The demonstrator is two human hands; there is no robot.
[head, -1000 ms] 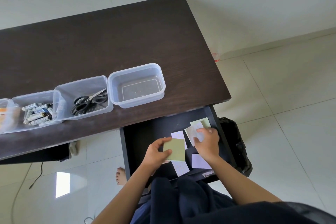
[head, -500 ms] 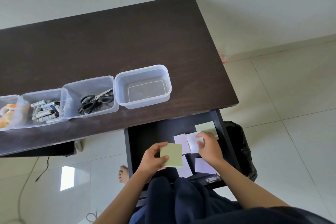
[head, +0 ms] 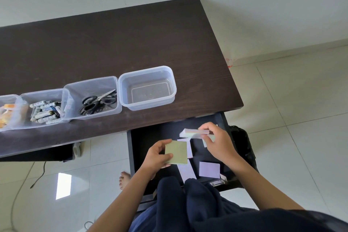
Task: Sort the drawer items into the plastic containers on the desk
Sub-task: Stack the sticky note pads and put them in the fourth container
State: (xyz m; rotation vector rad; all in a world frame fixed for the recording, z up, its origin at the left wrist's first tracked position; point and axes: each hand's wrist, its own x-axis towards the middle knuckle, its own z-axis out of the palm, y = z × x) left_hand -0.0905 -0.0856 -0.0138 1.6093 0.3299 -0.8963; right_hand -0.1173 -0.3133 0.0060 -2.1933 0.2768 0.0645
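presently: left hand [head: 157,156] grips a square olive-green sticky-note pad [head: 176,152] over the open dark drawer [head: 148,137], right hand [head: 218,143] pinches a pale multicoloured note stack [head: 190,132] edge-on above it, lilac square notes [head: 209,169] lying inside, empty clear plastic container [head: 147,87] on the dark wooden desk [head: 113,43].

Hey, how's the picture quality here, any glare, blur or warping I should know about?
Head view: wide-angle lens bows the desk edges; a bright window reflection glares on the floor tile; the right hand and its sticky-note stack look slightly motion-blurred; the left hand with the green pad stays sharp.
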